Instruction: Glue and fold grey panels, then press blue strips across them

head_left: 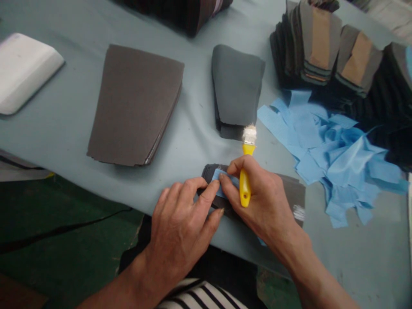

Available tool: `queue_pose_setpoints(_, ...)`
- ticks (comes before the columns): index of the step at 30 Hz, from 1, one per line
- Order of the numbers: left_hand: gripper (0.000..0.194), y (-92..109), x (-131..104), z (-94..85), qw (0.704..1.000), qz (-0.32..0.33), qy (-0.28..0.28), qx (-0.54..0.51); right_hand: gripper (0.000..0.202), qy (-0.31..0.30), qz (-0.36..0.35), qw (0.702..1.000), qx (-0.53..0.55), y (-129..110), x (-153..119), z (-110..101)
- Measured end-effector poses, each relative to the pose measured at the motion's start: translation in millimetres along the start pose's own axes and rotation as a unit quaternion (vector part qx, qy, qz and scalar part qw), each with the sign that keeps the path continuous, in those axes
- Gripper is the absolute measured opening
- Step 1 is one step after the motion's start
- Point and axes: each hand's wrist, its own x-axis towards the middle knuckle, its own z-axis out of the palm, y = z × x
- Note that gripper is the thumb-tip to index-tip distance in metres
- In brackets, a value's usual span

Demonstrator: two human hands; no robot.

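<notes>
My right hand (262, 193) is closed around a brush with a yellow handle (245, 184); its pale, crusted bristles point away from me. The thumb and index fingertip of that hand also touch a light-blue fabric strip (219, 176). This strip lies across a dark grey stack of cut pieces (292, 193) at the table's near edge, partly hidden under my hands. With fingers apart, my left hand (185, 214) presses its index fingertip onto the strip's near end, the thumb resting by the stack's near side. A white smear marks the stack's right end.
Loose light-blue strips (344, 159) are heaped to the right. Beyond them stand stacks of dark pieces (322, 43) with tan patches. A brown-grey stack (138, 103) and a smaller grey stack (237, 86) lie ahead; a white object (27, 73) is far left on the table (74, 128).
</notes>
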Motion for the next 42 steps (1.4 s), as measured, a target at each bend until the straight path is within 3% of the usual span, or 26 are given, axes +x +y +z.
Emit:
queue_pose_setpoints(13, 0.032, -0.1, 0.0, -0.4, 1.0, 0.002, -0.003, 0.003, 0.015, -0.009, 0.041, 0.999, -0.027, -1.7, 4.4, 2.0)
queue_pose_setpoints(23, 0.032, -14.0, -11.4, -2.4, 0.998, 0.064, -0.013, -0.011, 0.015, 0.001, 0.048, 0.997, -0.054, -2.0, 3.0, 4.4)
queue_pose_setpoints(35, 0.03, -17.3, -16.7, -5.4, 0.996, 0.081, -0.013, -0.018, 0.012, 0.009, 0.047, 0.998, -0.039, -2.5, 4.4, 3.7)
queue_pose_setpoints(42, 0.04, -15.9, -11.6, -4.6, 0.997, 0.066, -0.018, -0.018, 0.012, 0.01, 0.043, 0.998, -0.036, -2.1, 3.5, 4.1)
